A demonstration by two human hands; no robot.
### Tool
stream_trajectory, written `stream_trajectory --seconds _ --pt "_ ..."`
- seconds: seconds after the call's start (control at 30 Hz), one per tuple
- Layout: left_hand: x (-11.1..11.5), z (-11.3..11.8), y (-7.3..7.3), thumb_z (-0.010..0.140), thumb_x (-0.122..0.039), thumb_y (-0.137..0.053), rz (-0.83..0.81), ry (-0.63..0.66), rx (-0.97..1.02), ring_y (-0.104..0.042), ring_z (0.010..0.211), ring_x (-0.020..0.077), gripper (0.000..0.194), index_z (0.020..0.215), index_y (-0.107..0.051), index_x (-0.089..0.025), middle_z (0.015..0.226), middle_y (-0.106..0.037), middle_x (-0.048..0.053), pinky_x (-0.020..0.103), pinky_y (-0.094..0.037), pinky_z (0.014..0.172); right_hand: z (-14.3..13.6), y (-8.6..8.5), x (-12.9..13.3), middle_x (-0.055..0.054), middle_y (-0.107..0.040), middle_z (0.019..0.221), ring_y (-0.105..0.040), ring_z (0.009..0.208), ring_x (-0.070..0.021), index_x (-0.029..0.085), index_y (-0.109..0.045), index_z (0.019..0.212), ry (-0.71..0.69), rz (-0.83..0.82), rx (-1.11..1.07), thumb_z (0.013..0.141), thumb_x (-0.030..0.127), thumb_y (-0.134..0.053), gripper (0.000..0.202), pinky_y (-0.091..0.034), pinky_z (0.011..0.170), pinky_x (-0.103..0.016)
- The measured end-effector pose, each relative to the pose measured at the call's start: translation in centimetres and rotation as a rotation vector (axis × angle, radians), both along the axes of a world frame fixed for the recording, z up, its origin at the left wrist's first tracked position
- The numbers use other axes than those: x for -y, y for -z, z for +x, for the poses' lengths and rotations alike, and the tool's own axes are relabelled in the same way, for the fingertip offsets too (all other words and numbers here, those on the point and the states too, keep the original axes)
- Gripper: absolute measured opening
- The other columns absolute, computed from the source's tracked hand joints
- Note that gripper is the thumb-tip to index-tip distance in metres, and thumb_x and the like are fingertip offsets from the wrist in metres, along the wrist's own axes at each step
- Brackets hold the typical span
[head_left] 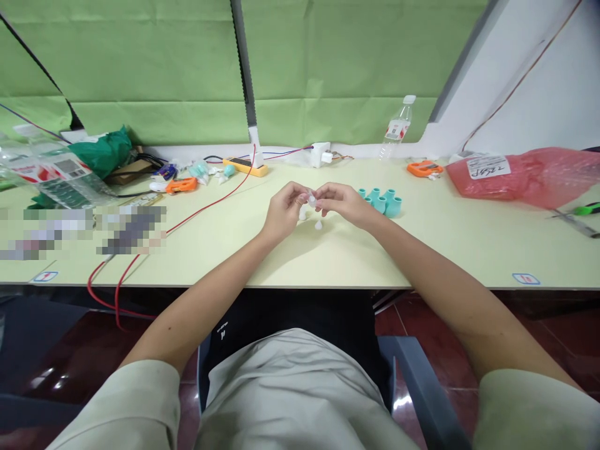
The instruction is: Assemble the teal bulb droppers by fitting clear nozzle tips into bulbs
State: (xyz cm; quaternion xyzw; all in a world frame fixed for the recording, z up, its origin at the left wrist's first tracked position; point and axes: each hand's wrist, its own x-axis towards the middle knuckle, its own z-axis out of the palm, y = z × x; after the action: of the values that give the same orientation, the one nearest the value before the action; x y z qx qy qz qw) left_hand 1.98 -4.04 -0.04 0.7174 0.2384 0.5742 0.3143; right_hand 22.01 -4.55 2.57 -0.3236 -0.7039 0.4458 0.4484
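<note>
Above the middle of the pale table, my left hand and my right hand meet with fingertips closed around a small whitish translucent piece. Its exact shape is partly hidden by the fingers. Below the hands, a small white piece lies on the table, and another white piece sits beside my left fingers. Several teal tube-like parts stand grouped just behind and right of my right hand.
Orange tools, a yellow meter and a water bottle stand toward the back. A red plastic bag lies right. Large bottles and a red cable are left. The table's front edge is near my forearms.
</note>
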Motion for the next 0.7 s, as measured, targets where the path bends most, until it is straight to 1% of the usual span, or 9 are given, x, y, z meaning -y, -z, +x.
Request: stream_trajectory --seconds 0.07,0.13,0.23,0.33,0.57,0.7 --pt "-0.1 -0.1 -0.2 0.094 -0.056 -0.065 -0.027 0.013 0.004 -0.072 0.098 0.0195 0.035 0.093 -0.063 -0.021 0.107 -0.076 0.009 0.037 -0.056 0.090 -0.3 -0.2 0.4 -0.006 -0.074 0.088 -0.070 0.084 -0.0192 0.018 -0.071 0.094 -0.024 -0.032 0.001 0.075 0.045 -0.088 0.037 -0.059 0.070 -0.031" --pt "-0.1 -0.1 -0.3 0.094 -0.056 -0.065 -0.035 0.008 -0.008 -0.071 0.101 0.0206 0.035 0.092 -0.065 -0.021 0.110 -0.076 0.009 0.038 -0.055 0.092 -0.6 -0.3 0.8 -0.007 -0.074 0.088 -0.071 0.085 -0.0207 0.017 -0.072 0.094 -0.052 -0.056 0.005 0.076 0.048 -0.087 0.038 -0.060 0.071 -0.033" --pt "0.0 -0.1 -0.5 0.094 -0.056 -0.065 -0.001 -0.006 -0.049 -0.070 0.102 0.0205 0.036 0.092 -0.068 -0.021 0.110 -0.075 0.009 0.037 -0.054 0.092 -0.8 -0.5 1.2 -0.008 -0.073 0.085 -0.070 0.077 -0.0199 0.015 -0.073 0.092 -0.081 -0.085 0.001 0.078 0.051 -0.085 0.040 -0.061 0.068 -0.035" --pt "0.1 -0.1 -0.6 0.095 -0.055 -0.064 0.044 -0.011 -0.080 -0.069 0.100 0.0198 0.035 0.093 -0.070 -0.020 0.108 -0.075 0.009 0.035 -0.053 0.089 -0.7 -0.4 1.1 -0.007 -0.072 0.084 -0.068 0.070 -0.0179 0.014 -0.074 0.093 -0.082 -0.100 0.002 0.078 0.052 -0.085 0.041 -0.060 0.065 -0.034" --pt "0.3 -0.2 -0.6 0.097 -0.048 -0.063 0.103 -0.024 -0.112 -0.068 0.102 0.0196 0.027 0.094 -0.071 -0.022 0.107 -0.074 0.008 0.035 -0.052 0.089 -0.6 0.0 0.5 -0.004 -0.070 0.075 -0.065 0.068 -0.0154 0.016 -0.073 0.085 -0.057 -0.009 -0.003 0.080 0.048 -0.083 0.035 -0.057 0.062 -0.029" --pt "0.4 -0.1 -0.7 0.097 -0.046 -0.063 0.142 -0.055 -0.129 -0.067 0.099 0.0192 0.025 0.092 -0.072 -0.023 0.102 -0.073 0.007 0.034 -0.052 0.087 -0.5 0.2 0.4 -0.005 -0.070 0.077 -0.065 0.069 -0.0162 0.016 -0.074 0.089 -0.082 -0.018 -0.006 0.080 0.049 -0.082 0.035 -0.058 0.062 -0.030"
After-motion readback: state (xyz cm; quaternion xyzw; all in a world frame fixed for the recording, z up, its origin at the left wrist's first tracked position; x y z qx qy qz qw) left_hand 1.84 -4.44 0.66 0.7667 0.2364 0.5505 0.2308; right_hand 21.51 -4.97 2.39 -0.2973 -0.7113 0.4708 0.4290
